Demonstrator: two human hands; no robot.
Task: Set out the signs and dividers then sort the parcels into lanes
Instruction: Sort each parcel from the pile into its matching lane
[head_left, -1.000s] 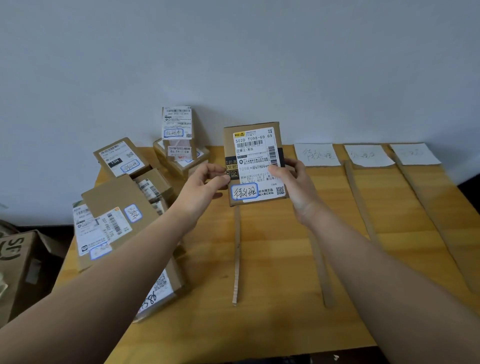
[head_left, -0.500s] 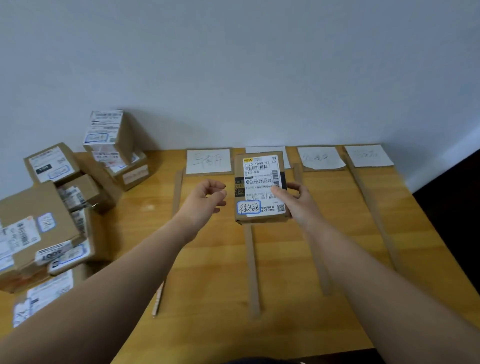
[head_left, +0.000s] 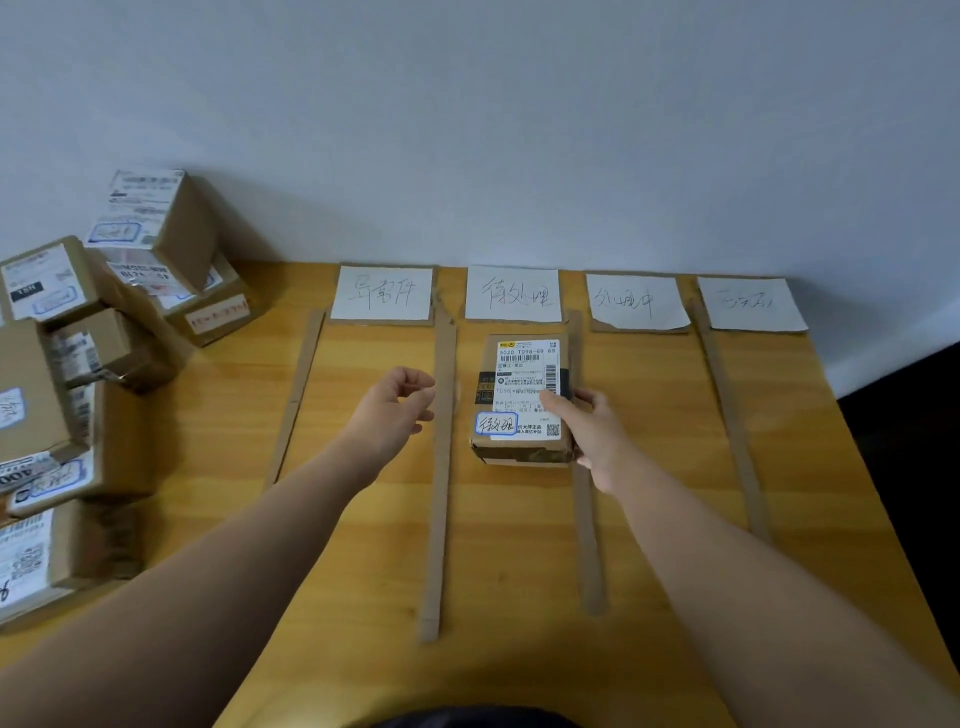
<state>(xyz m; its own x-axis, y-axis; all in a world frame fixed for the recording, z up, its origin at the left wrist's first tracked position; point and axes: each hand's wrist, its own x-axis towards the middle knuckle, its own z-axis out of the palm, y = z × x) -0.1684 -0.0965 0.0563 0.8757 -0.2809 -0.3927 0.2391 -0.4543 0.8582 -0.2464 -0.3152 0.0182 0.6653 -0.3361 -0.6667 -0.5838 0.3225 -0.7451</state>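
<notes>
Parcels are the business at hand. One brown cardboard parcel (head_left: 522, 400) with a white printed shipping label lies in the second lane from the left on the yellow wooden table (head_left: 675, 519). It sits between two long cardboard divider strips, the left strip (head_left: 441, 467) and the right strip (head_left: 587, 545), which it nearly touches. Whether its base is fully down on the wood I cannot tell.

The person's right hand (head_left: 592, 436) grips it at the near right side, thumb across the label and fingers down the edge. To me that looks like squaring it up so the label faces upward and reads easily. The left hand (head_left: 395, 410) hovers over the first lane, fingers loosely curled and holding nothing, I'd guess because one hand is enough for so small a box.

The lane seems chosen by the blue-outlined handwritten sticker (head_left: 496, 424) on the label. Its characters look like those on the white paper sign (head_left: 513, 294) at the head of this lane. The first sign (head_left: 382, 292), third sign (head_left: 636, 301) and fourth sign (head_left: 750, 304) lie along the wall, each heading its own lane. A heap of brown labelled boxes (head_left: 104, 364) waits at the table's left end, so the sorting looks barely begun.
</notes>
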